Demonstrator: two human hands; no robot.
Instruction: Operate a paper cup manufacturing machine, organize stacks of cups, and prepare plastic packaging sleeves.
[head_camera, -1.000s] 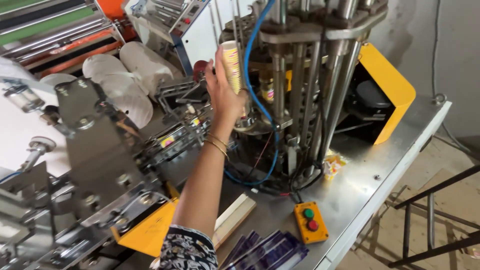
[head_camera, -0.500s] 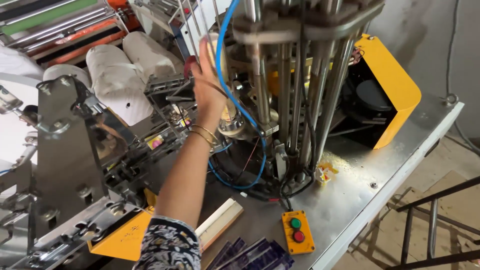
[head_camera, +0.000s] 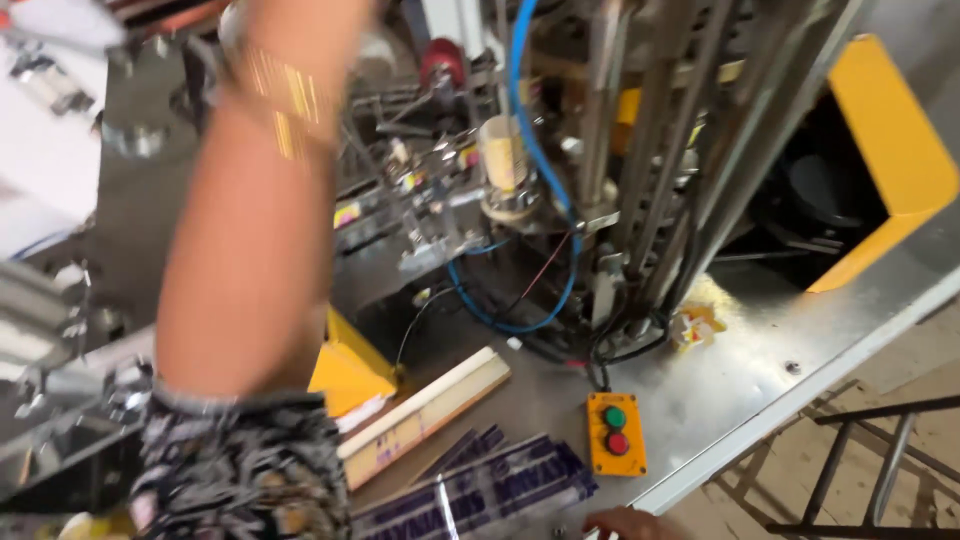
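Whereas the left arm (head_camera: 250, 250) earlier held a cup at the machine, it now lifts out of frame, grip state not discernible. That paper cup (head_camera: 503, 155) sits on the mandrel. Right hand (head_camera: 625, 522) rests at the worktop (head_camera: 760, 370) edge, grip unclear.

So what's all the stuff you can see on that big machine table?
Paper cup: one, pale yellow, upright on a round holder mid-machine.
Hose: one, blue, looping down past the cup.
Button box: one, orange, green and red buttons, on the metal table.
Guard: one, yellow, right side.
Wooden strip: one, pale, lying on the table.
Plastic wrappers: a few, purple print, front edge.
Bangles: several, gold, on the wrist.
Left arm: raised, blurred; hand out of view.
Right hand: only fingertips, bottom edge.
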